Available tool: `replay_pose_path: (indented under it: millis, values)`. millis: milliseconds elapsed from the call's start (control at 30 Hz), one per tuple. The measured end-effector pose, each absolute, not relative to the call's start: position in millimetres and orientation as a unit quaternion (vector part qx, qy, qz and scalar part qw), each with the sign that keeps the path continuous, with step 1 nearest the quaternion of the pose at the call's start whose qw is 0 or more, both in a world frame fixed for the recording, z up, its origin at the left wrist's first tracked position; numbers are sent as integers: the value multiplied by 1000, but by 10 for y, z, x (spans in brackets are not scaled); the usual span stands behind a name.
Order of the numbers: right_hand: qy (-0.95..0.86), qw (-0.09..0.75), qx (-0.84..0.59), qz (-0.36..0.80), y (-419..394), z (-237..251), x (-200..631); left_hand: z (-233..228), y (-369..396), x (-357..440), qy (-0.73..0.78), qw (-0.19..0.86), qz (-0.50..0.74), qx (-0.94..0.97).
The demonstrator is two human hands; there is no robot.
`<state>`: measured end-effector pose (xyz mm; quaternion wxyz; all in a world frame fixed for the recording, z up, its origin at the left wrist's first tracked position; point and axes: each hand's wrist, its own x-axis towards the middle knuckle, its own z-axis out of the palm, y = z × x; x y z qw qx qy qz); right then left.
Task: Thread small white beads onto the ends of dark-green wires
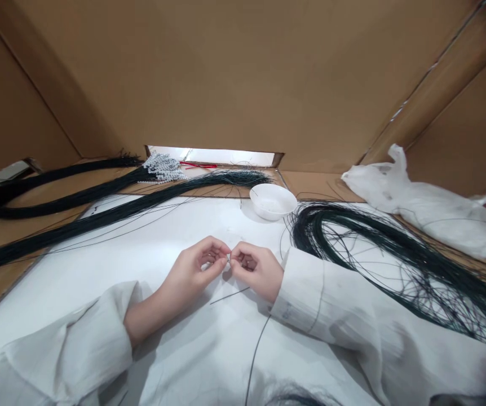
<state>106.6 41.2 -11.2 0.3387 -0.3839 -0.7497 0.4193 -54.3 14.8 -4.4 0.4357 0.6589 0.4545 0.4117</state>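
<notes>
In the middle of the white work surface (158,366), my left hand (196,265) and my right hand (257,268) meet at the fingertips. Both are closed in a pinch. A tiny dark item (228,260) shows between the fingertips, too small to name. From my right hand, a thin dark strand (256,352) runs down toward my body. A short length of dark strand (229,295) shows below the hands; its link to what I pinch is hidden. Just beyond my hands stands a shallow white bowl (273,203).
Long bundles of dark strands (111,211) stretch along the left, one with white beaded ends (162,167). A looped dark bundle (353,225) lies at right, beside a white plastic bag (433,208). A red item (199,166) lies near the cardboard wall (243,73).
</notes>
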Motion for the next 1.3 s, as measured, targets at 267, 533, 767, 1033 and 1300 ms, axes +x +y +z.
replay_pose_path:
  millis: [267,533,767,1033,1300]
  values:
    - [-746,341,-386,422,396,-106,1071,-31,147,-529,454,458,422,638]
    - [-753,336,-386,414,395,-98,1071,-72,196,-543,453,508,417,603]
    - [-738,342,-397,426,412,-118,1066,-28,145,-532,474,442,415,639]
    - [-746,341,-405,404,422,-150,1076,55,68,-498,528,301,370,703]
    - [-744,340,-392,420,422,-138,1071,34,69,-503,521,285,360,719]
